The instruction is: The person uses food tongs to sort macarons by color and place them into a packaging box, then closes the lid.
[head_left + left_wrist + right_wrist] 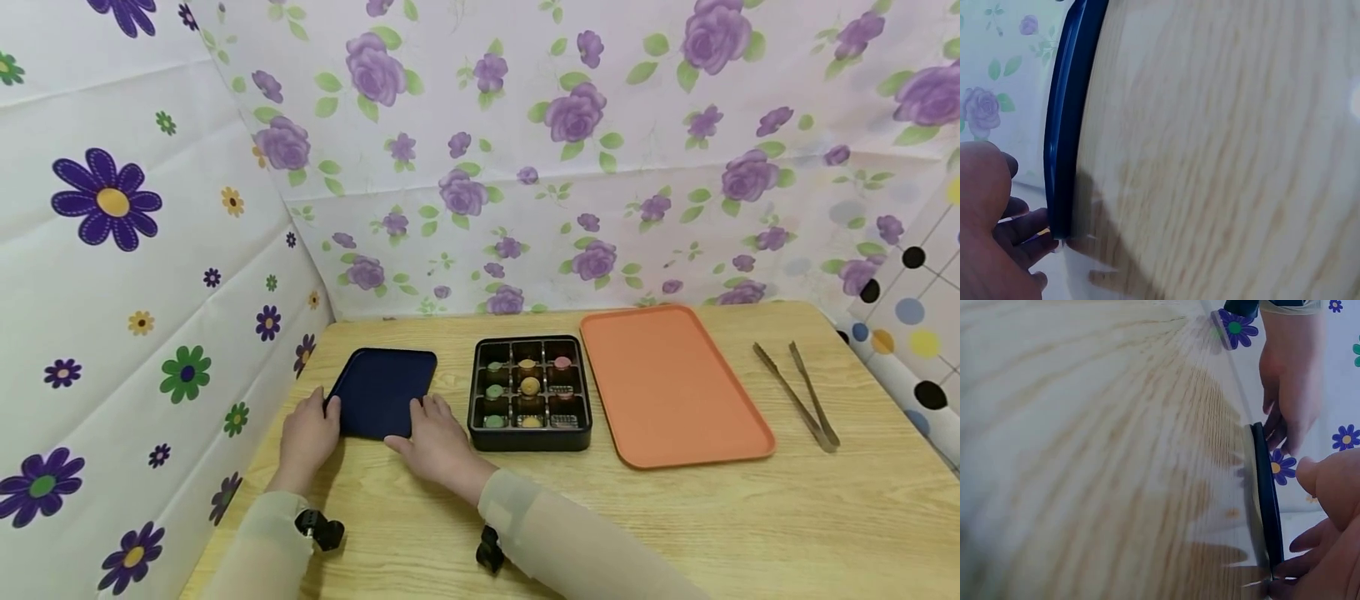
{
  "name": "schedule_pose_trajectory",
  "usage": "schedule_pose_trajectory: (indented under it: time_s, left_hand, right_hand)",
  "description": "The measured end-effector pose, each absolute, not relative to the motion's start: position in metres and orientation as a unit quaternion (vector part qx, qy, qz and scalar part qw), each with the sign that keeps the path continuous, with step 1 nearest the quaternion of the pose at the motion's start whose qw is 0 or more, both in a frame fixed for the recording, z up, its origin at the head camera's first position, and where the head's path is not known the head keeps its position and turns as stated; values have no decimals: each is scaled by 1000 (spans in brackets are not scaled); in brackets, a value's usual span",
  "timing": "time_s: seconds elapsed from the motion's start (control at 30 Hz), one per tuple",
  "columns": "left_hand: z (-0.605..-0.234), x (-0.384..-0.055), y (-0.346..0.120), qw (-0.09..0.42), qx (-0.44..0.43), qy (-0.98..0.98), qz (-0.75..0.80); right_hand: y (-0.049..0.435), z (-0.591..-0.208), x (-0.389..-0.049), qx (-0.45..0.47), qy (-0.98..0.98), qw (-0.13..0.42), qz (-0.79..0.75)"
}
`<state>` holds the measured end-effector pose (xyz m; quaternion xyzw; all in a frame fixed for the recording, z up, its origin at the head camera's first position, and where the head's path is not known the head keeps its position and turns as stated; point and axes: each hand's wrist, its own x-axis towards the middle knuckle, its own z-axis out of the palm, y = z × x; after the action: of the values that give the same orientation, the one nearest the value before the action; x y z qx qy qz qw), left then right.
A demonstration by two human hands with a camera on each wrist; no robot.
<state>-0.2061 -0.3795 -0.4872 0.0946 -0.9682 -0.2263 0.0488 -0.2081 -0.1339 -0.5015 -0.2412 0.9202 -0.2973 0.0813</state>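
Note:
A small navy tray (384, 390) lies at the left of the wooden table, between the two hands. My left hand (309, 433) touches its left edge near the front corner, and the right hand (435, 442) is at its right edge. In the left wrist view, the fingertips of the left hand (991, 231) meet the end of the tray's side (1063, 137), with the thumb apart from it. The right wrist view has the fingers of the right hand (1335, 531) extended against the tray's rim (1267, 494). Neither hand is visibly curled round the tray.
Right of the navy tray stands a black divided box (531, 440) with several small pastel, macaron-like sweets. Beyond it lie an orange tray (675, 387) and metal tongs (806, 400) with their arms spread. Flowered cloth (465, 242) hangs behind and to the left of the table.

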Motion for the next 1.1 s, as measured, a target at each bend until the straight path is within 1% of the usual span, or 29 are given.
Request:
schedule_pose_trajectory:
  time_s: [0.1, 0.3, 0.43, 0.57, 0.67, 0.8, 0.93, 1.1]
  left_hand:
    - [-489, -207, -376, 55, 102, -967, -226]
    - [-494, -208, -372, 37, 110, -959, -260]
    - [-494, -204, -369, 44, 126, -948, -289]
    - [-496, -200, -366, 84, 132, -936, -315]
    - [-498, -199, -363, 126, 133, -924, -335]
    - [-496, -199, -354, 169, 147, -900, -375]
    - [-487, -200, -340, 216, 152, -875, -407]
    - [-466, -207, -314, 278, 127, -855, -419]
  right_hand:
    - [-133, -501, -209, -227, 921, 85, -306]
    - [-129, -498, -208, -221, 919, 82, -315]
    - [-124, -495, -206, -214, 908, 101, -345]
    - [-122, -488, -203, -210, 894, 103, -381]
    - [-122, -480, -201, -213, 887, 89, -401]
    - [-118, -468, -200, -214, 880, 71, -417]
    - [-103, -453, -202, -211, 875, 61, -431]
    - [-72, -437, -213, -204, 856, 63, -471]
